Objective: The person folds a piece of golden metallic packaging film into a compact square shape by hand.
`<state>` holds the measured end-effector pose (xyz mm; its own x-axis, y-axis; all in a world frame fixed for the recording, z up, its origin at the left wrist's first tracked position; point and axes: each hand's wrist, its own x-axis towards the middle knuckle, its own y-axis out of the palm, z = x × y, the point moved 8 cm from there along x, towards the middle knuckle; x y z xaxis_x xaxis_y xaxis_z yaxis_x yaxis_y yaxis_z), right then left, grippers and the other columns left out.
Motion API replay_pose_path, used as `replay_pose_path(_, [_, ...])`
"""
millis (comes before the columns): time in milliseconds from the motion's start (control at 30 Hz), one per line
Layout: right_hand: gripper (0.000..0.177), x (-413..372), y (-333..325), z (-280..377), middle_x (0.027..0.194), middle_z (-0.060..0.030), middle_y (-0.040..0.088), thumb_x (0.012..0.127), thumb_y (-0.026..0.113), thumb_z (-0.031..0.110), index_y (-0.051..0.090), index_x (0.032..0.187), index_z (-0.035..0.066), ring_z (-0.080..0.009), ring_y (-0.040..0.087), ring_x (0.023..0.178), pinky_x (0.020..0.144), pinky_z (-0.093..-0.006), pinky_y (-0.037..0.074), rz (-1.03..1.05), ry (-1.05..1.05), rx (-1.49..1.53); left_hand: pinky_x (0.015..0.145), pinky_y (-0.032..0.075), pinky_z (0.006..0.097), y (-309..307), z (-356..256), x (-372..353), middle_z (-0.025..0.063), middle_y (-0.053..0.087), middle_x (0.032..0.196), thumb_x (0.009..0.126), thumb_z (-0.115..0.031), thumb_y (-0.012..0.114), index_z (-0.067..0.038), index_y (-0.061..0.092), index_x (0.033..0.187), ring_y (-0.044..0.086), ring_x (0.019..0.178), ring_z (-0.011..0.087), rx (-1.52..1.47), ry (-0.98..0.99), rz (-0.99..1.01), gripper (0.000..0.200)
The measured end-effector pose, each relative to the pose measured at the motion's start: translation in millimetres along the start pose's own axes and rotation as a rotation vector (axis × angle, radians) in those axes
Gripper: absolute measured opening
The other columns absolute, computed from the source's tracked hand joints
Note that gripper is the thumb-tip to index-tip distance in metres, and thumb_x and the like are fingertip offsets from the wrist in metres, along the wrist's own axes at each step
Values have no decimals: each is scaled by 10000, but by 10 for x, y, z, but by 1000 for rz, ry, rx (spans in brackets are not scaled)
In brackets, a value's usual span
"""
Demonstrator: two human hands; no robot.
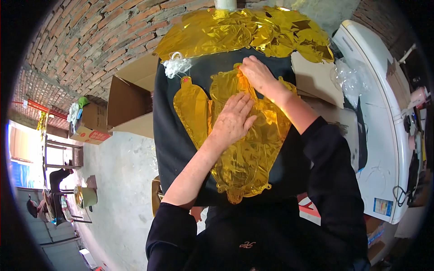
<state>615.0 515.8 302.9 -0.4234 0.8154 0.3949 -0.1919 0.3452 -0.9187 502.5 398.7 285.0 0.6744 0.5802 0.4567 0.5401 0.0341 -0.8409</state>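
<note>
Gold foil balloon (253, 158), centre of frame, flat on black cloth (172, 135). Presses on it with left hand (233, 119), fingers spread; pinches its upper edge with right hand (257, 74), above centre.

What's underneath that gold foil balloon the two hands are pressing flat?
A black cloth lies under the gold foil balloon. The left hand and right hand cover its middle and top; whether more balloons are stacked beneath it is hidden.
</note>
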Motion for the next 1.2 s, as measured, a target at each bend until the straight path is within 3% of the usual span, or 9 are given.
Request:
replay_pose_path(267, [246, -557, -663, -71, 948, -139, 653, 872, 715, -9, 713, 1117, 21, -360, 603, 962, 851, -436, 521, -315, -6, 170, 1257, 348, 492, -8, 13, 8, 214, 578, 1517, 1004, -269, 685, 23, 628, 1411, 474, 1474, 387, -26, -2, -5, 504])
replay_pose_path(400, [226, -1270, -880, -260, 955, -169, 712, 933, 720, 73, 695, 1144, -6, -405, 669, 918, 803, -470, 540, -170, 146, 201, 1262, 342, 492, 6, 19, 3, 209, 571, 1526, 1023, -277, 665, 15, 612, 1434, 468, 1477, 387, -10, 8, -4, 506])
replay_pose_path(500, [258, -1739, -944, -415, 987, -220, 735, 905, 755, 151, 705, 1112, 6, -420, 710, 965, 858, -506, 562, -12, 505, 188, 1258, 347, 492, 6, 20, -6, 210, 568, 1529, 1033, -279, 653, 13, 606, 1441, 470, 1473, 390, -8, 18, -10, 503])
replay_pose_path(633, [308, -2130, -714, -561, 982, -261, 745, 917, 764, 240, 702, 1092, -5, -448, 724, 952, 859, -534, 566, 55, 610, 263, 1254, 355, 489, 9, 13, -12, 216, 565, 1529, 1038, -279, 648, 13, 603, 1442, 472, 1469, 396, -5, 32, -18, 500])
replay_pose_path(733, [318, -2065, -696, -504, 862, -210, 735, 919, 781, 246, 673, 1035, -31, -376, 728, 834, 769, -464, 555, -35, 588, 145, 1251, 358, 489, 20, 25, -19, 220, 563, 1528, 1043, -280, 643, 13, 602, 1442, 471, 1468, 402, 3, 45, -14, 497])
replay_pose_path(933, [380, -1902, -592, -490, 883, -212, 741, 892, 785, 357, 674, 957, 0, -393, 726, 881, 794, -475, 551, 32, 731, 245, 1247, 361, 490, 11, 27, -17, 220, 566, 1523, 1050, -283, 631, 21, 596, 1442, 471, 1464, 408, -10, 47, -19, 497])
replay_pose_path(1033, [359, -1896, -554, -522, 865, -186, 744, 911, 780, 331, 672, 958, -8, -328, 750, 811, 728, -445, 566, 22, 735, 275, 1244, 362, 490, 15, 30, -15, 221, 564, 1524, 1051, -286, 627, 24, 596, 1440, 473, 1461, 409, -2, 49, -24, 498])
replay_pose_path(1133, [316, -1919, -432, -568, 836, -127, 739, 957, 753, 300, 674, 973, -5, -217, 748, 710, 599, -370, 567, 18, 782, 476, 1245, 362, 491, 26, 35, -16, 221, 560, 1527, 1053, -290, 624, 24, 601, 1431, 468, 1465, 407, -4, 39, -22, 492])
replay_pose_path(1200, [295, -1949, -435, -558, 859, -146, 756, 947, 746, 288, 691, 968, -1, -241, 747, 679, 639, -389, 584, -47, 833, 644, 1246, 360, 490, 30, 34, -8, 219, 559, 1528, 1053, -291, 623, 22, 599, 1433, 464, 1469, 404, -2, 41, -19, 493])
